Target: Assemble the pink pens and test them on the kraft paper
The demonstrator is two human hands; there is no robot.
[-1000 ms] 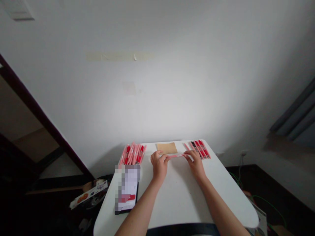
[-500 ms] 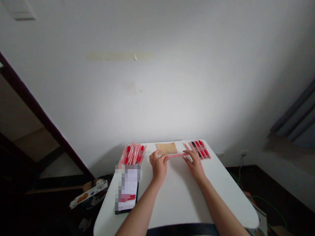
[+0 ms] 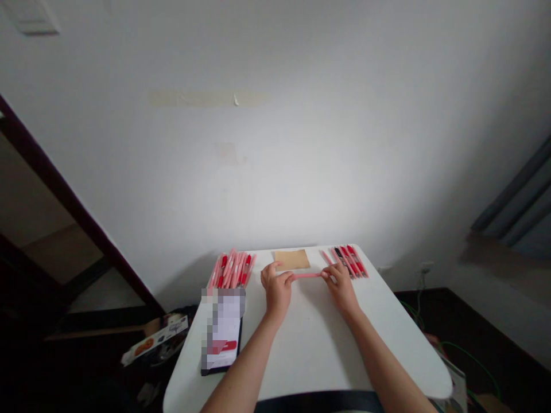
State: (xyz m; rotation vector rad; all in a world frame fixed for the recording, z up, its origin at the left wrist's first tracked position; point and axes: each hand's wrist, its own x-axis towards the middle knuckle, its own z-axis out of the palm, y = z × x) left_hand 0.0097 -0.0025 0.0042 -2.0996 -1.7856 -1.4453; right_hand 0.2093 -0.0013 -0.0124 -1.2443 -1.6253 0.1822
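Both my hands hold one pink pen (image 3: 307, 275) level above the white table (image 3: 310, 344). My left hand (image 3: 276, 289) pinches its left end with the fingers closed. My right hand (image 3: 340, 285) pinches its right end, fingers curled. A pile of pink and red pens (image 3: 231, 269) lies at the far left of the table. A row of red, pink and black pens (image 3: 346, 261) lies at the far right, just beyond my right hand. A tan square pad (image 3: 291, 259) sits between them, behind the held pen.
A flat box with a blurred face (image 3: 222, 335) lies on the table's left side near my left forearm. The wall rises right behind the table. Clutter and a printed carton (image 3: 155, 341) lie on the dark floor at left; green cable (image 3: 465, 355) at right.
The pen and both hands have shifted slightly nearer to me and the pen has levelled out; my right fingers have closed more tightly on its end.
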